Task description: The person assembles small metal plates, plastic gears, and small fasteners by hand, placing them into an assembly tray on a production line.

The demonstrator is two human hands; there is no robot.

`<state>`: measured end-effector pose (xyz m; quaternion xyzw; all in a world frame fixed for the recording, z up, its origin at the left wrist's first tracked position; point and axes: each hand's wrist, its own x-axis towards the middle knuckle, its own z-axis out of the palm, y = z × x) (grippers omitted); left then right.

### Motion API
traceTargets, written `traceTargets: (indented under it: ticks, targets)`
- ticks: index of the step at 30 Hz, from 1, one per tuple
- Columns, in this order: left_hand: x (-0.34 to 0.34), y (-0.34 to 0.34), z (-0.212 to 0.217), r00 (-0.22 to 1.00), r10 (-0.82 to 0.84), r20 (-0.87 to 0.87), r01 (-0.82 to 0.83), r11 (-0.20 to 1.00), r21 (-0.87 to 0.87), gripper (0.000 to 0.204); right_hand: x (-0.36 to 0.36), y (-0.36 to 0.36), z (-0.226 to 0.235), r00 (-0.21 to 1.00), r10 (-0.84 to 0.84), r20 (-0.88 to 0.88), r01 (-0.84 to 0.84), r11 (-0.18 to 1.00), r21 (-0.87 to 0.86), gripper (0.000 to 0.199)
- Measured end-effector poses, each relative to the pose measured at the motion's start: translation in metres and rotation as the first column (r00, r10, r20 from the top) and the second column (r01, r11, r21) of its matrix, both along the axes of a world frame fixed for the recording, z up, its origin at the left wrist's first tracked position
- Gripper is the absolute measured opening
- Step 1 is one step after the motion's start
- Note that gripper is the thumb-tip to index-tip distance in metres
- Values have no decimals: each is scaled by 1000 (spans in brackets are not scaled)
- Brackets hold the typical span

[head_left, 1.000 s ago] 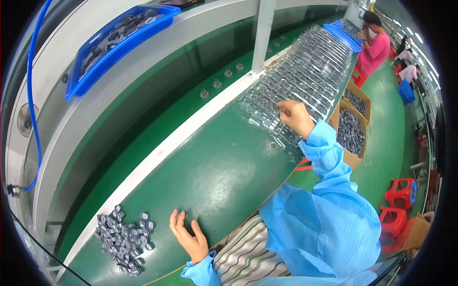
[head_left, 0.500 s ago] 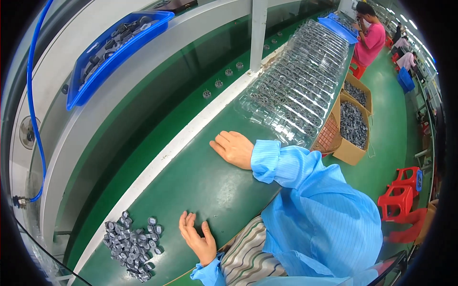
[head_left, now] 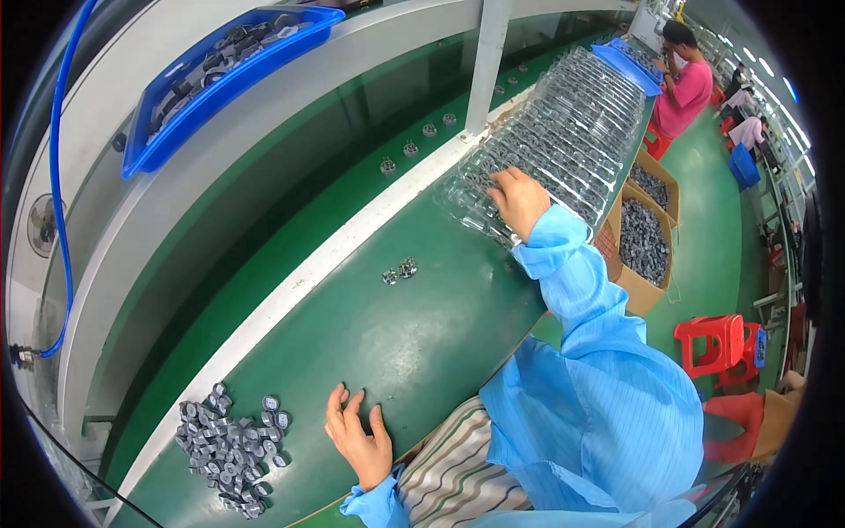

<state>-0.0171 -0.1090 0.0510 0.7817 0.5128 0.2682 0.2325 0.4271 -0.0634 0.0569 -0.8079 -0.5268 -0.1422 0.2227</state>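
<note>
Clear trays [head_left: 563,132] under my right hand [head_left: 521,201], fingers curled on them; left hand [head_left: 359,437] flat, fingers apart; grey parts [head_left: 231,446] remain heaped.

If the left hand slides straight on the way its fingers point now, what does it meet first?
The left hand lies flat on the green bench, fingers pointing up and slightly left. That way looks free up to the white strip. The pile of small grey parts stays off to its left.

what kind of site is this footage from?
Most likely a factory assembly line. A long green conveyor belt runs past the green workbench, clear plastic trays are stacked on it, a pile of small grey parts lies there, and cardboard boxes hold more.
</note>
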Motion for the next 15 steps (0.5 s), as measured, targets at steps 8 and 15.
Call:
traceTargets:
  ticks: [8, 15]
  targets:
    - [-2, 0, -3, 1000, -13, 8, 13, 1000, 5, 28, 0, 8, -3, 996, -89, -7, 88, 995, -37, 23]
    - [-1, 1, -1, 1000, -17, 16, 17, 1000, -18, 28, 14, 13, -16, 995, -83, -61, 74, 987, -140, 19]
